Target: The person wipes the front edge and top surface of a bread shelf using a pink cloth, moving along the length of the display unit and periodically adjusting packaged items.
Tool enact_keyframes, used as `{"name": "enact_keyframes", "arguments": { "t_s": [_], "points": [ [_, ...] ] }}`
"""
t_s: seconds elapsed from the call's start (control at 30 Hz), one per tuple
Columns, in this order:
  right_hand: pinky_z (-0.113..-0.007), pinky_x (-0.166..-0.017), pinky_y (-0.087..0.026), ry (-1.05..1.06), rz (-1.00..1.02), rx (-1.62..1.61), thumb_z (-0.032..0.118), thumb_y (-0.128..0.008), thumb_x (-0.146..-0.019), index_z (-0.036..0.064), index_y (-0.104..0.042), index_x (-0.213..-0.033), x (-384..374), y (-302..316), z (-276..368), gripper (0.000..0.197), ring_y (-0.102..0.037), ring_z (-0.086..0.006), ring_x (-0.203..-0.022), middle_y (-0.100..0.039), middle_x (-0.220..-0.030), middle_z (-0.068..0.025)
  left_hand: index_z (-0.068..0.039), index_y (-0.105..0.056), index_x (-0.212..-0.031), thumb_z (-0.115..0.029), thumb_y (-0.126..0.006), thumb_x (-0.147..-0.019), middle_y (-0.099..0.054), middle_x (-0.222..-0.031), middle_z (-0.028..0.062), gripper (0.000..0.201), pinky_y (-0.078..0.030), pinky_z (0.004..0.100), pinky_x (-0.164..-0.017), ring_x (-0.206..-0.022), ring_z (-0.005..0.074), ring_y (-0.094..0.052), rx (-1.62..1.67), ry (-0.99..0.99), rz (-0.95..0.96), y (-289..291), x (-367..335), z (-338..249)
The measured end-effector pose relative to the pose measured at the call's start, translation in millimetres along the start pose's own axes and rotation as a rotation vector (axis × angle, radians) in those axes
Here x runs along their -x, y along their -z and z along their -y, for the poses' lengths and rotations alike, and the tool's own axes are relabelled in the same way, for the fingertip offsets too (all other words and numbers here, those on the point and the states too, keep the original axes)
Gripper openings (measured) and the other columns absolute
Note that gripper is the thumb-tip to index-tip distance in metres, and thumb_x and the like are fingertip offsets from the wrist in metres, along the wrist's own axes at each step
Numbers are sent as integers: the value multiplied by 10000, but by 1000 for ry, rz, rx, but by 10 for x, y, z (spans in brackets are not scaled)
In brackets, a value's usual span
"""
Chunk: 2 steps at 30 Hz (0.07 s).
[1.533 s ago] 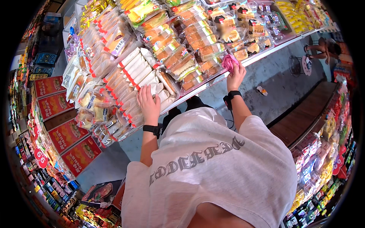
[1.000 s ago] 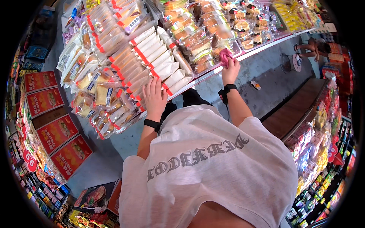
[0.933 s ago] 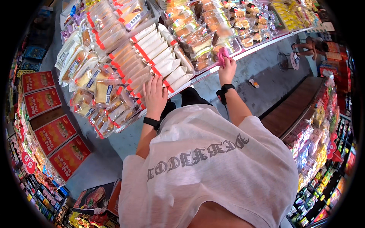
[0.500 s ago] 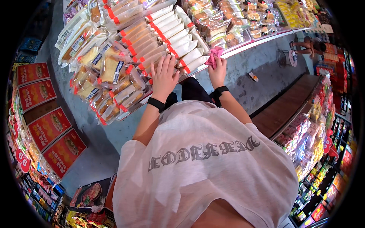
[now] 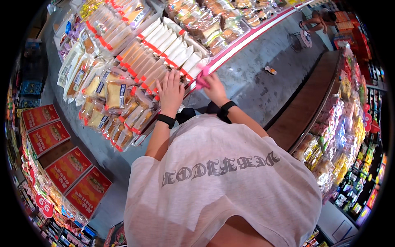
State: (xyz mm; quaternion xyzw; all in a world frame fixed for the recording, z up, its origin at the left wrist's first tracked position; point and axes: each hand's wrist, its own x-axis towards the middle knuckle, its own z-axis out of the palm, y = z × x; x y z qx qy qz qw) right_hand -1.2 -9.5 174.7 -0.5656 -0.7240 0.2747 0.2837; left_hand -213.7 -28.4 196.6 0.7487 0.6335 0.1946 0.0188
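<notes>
My left hand (image 5: 170, 91) lies flat with fingers stretched, on the near ends of a row of brown flat packets (image 5: 142, 61) with red edges. Just right of it, my right hand (image 5: 214, 88) is closed around a crumpled pink cloth (image 5: 201, 76), which touches the display's edge beside the white packets (image 5: 168, 41). Those white packets, also red-edged, stand in a tight row in a clear bin. To the left of my left hand, wrapped bread loaves (image 5: 115, 94) and smaller packed pastries (image 5: 138, 113) are heaped.
A long white and red display edge (image 5: 247, 37) runs to the far right, with bagged pastries (image 5: 210, 31) behind it. Red boxes (image 5: 68, 169) stand on the left. At right is a dark wooden ledge (image 5: 306, 105). A person (image 5: 317, 20) sits near a stool far right.
My view has turned, so the display appears shifted left and tilted. My right hand and the pink cloth have moved left along the edge, nearer my left hand, which stays on the packets.
</notes>
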Motion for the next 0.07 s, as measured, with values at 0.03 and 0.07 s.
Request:
{"name": "enact_keyframes", "arguments": {
  "t_s": [0.03, 0.07],
  "points": [
    [-418, -876, -495, 89, 137, -15, 74, -707, -686, 139, -628, -1124, 47, 12, -69, 450, -584, -335, -1028, -546, -1079, -129, -149, -432, -1419, -262, -587, -888, -428, -1458, 42, 566, -190, 620, -1121, -1378, 233, -366, 9, 11, 1, -25, -2, -4],
    [-401, -919, -488, 178, 214, 2, 98, -714, -688, 147, -627, -1166, 64, 53, -113, 488, -575, -336, -1090, -552, -1164, -133, -157, -420, -1427, -270, -589, -887, -420, -1467, 48, 577, -183, 624, -1122, -1381, 235, -361, 0, 18, 4, -24, -16, -17]
  ]
}}
